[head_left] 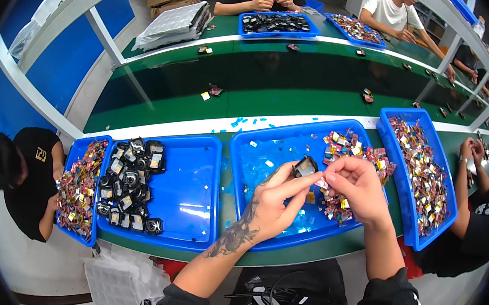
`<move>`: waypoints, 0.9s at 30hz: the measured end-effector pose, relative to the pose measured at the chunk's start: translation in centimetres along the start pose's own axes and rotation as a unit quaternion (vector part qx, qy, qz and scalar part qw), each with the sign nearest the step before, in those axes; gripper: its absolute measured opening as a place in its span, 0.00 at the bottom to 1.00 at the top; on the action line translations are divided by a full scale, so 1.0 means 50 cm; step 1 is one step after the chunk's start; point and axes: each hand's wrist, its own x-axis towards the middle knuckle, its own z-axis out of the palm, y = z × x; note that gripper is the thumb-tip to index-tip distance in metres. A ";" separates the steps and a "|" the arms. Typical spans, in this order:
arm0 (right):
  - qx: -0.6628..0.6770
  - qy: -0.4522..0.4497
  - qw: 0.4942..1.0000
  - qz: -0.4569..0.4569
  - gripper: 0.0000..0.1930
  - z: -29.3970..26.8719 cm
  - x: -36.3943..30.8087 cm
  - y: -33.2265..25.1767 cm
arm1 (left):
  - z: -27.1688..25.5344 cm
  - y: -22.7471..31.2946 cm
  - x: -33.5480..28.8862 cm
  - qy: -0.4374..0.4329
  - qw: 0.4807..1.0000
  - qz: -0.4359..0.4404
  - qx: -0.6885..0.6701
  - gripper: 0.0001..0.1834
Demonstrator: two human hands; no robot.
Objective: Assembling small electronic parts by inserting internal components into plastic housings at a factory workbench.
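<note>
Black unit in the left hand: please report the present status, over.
Left hand holds black unit above blue tray. Right hand pinched close by, small pink piece there, hold unclear. Nothing seen blocking either hand.

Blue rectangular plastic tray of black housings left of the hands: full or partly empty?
Partly empty. Black plastic housings crowd the left side of the blue rectangular plastic tray; the right is mostly bare.

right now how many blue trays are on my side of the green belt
4, left to right: far-left tray, second tray beside it, middle tray below your left hand and right hand, right tray. Farther right, some may be hidden.
</note>
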 end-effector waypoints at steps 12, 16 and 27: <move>-0.086 0.004 0.996 0.006 0.04 -0.014 -0.012 -0.010 | 0.004 -0.008 0.001 0.054 0.991 0.090 0.079 0.14; -0.336 0.051 0.940 -0.029 0.05 -0.042 -0.025 0.013 | 0.005 -0.003 0.003 0.072 0.991 0.078 0.085 0.13; -0.226 0.038 0.954 -0.191 0.11 -0.008 -0.017 0.021 | 0.004 0.001 0.000 0.047 0.999 0.017 0.008 0.12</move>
